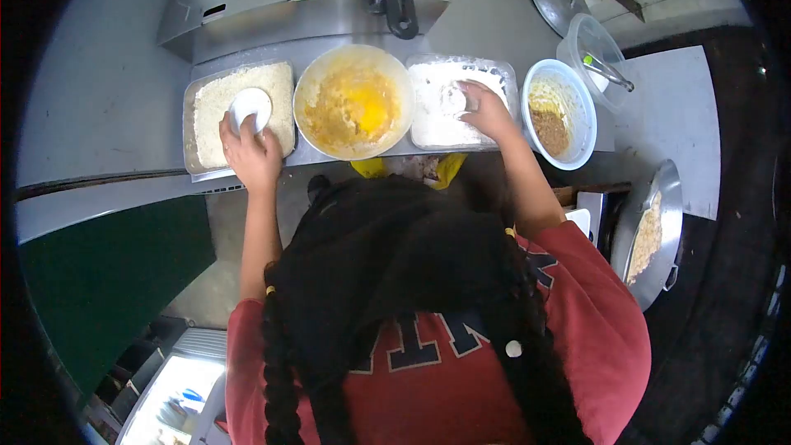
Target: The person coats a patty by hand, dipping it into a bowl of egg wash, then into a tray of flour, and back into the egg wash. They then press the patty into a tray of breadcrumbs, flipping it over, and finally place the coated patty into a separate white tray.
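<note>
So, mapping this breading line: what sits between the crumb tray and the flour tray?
A round bowl of yellow batter, shown in the head view.

L hand [251, 155] holds cup [250, 106]; R hand [488, 113] in flour [435, 122]

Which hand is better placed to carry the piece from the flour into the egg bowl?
Likely the right. The right hand is in the flour tray, fingertips on the piece, next to the egg bowl. The left hand holds a white dish over the crumb tray.
</note>
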The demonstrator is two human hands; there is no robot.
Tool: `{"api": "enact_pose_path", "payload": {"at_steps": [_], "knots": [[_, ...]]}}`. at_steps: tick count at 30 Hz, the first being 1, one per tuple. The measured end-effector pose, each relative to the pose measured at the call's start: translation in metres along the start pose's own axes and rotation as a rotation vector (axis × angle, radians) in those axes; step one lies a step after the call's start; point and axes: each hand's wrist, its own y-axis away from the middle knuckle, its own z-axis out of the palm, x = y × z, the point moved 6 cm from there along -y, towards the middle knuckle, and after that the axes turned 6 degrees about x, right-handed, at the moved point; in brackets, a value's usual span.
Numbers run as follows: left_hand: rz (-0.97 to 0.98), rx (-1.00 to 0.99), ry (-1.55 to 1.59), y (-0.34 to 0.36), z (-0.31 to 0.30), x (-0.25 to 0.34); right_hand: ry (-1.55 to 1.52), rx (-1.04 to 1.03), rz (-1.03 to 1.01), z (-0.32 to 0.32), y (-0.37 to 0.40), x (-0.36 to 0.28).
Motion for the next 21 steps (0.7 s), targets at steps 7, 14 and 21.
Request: {"api": "enact_pose_path", "payload": {"at_steps": [7, 14, 21], "knots": [[0.000, -0.006, 0.012, -0.001, 0.001, 0.000, 0.254, -0.138, -0.174, 0.027, -0.013, -0.011], [0.021, 0.011, -0.004, -0.002, -0.002, 0.001, 0.117, -0.129, -0.103, 0.003, 0.000, -0.018], [0.022, 0.000, -0.005, -0.002, -0.001, 0.002, 0.225, -0.148, -0.162, 0.025, -0.009, -0.030]]}}
